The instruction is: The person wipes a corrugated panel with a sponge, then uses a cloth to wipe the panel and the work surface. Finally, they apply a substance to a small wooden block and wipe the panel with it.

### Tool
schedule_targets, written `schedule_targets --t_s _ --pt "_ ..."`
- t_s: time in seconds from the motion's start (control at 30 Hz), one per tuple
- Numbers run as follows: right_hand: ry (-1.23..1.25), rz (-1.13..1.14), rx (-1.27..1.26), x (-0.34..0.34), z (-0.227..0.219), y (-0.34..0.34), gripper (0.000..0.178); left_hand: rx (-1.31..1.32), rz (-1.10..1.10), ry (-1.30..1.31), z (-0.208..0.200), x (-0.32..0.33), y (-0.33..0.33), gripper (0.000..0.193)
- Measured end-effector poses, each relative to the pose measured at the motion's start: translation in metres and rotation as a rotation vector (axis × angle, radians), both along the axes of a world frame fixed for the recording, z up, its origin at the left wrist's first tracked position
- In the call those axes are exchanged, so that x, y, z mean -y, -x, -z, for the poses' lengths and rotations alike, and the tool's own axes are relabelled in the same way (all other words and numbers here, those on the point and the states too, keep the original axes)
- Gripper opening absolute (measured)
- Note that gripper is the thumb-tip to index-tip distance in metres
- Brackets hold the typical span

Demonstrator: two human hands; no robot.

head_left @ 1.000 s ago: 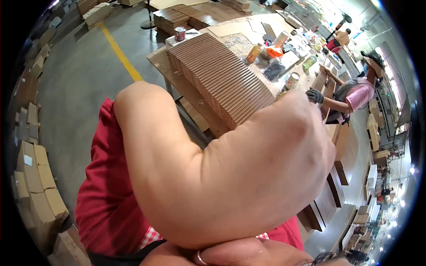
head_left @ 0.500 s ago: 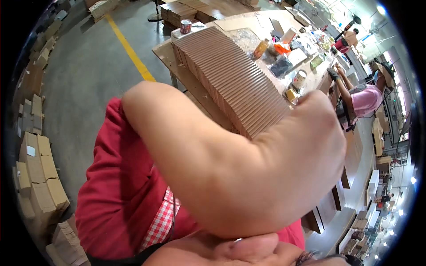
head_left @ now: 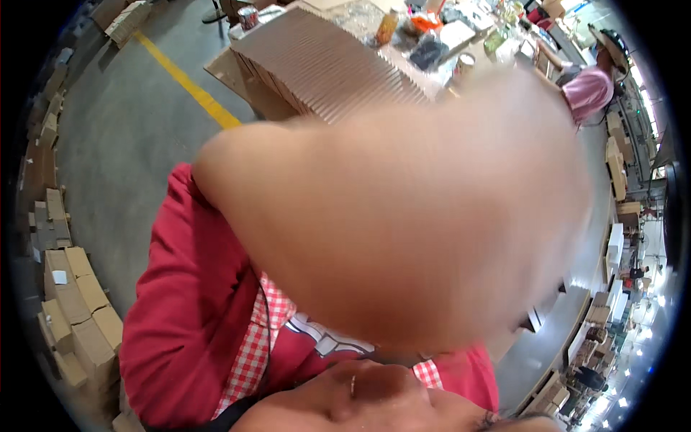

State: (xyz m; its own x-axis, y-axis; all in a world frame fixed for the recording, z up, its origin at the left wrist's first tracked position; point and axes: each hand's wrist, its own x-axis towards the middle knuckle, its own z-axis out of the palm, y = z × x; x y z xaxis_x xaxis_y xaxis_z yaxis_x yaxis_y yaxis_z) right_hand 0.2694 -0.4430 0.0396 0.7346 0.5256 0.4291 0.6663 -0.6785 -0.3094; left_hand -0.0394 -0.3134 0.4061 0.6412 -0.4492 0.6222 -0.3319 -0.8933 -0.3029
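My bare left forearm, below a pushed-up red sleeve [head_left: 180, 237], is bent up across the middle of the view, very close. My left hand [head_left: 504, 187] is smeared by motion at the right end of the arm. Its fingers cannot be made out, nor whether it holds anything. Beyond the arm, a long row of thin brown slats [head_left: 309, 57] lies packed side by side on a worktable; the arm hides its near end. Neither hand is seen touching the slats. My right hand is not in view. A red-and-white checked apron [head_left: 248, 345] shows below the arm.
On the worktable are a tin can [head_left: 247, 17], an amber bottle [head_left: 386, 29], an orange bag [head_left: 426, 23] and a black bag [head_left: 428, 55]. A co-worker in a pink shirt [head_left: 589, 93] is at right. Cardboard boxes [head_left: 79, 295] stand at left, past a yellow floor line [head_left: 187, 85].
My left forearm and hand have swung nearer and are more blurred, covering more of the slats. The table and surroundings have shifted up and left in view.
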Motion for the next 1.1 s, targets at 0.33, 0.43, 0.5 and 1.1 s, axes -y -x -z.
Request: schedule_targets --t_s 0.33,0.43,0.5,1.1 --pt "-0.283 -0.026 -0.430 0.051 0.028 -0.092 0.038 -1.592 -0.512 0.935 0.235 0.039 -0.120 0.071" --pt "-0.475 -0.385 -0.610 0.065 0.010 -0.107 0.036 -1.600 -0.502 0.900 0.312 0.087 -0.117 0.090" --pt "-0.343 -0.420 -0.628 0.069 0.002 -0.106 0.037 -1.559 -0.638 0.963 0.343 0.109 -0.122 0.094" --pt "0.084 -0.907 -0.665 0.104 -0.049 0.061 0.041 -0.917 -0.647 0.788 0.405 0.148 -0.099 0.044"
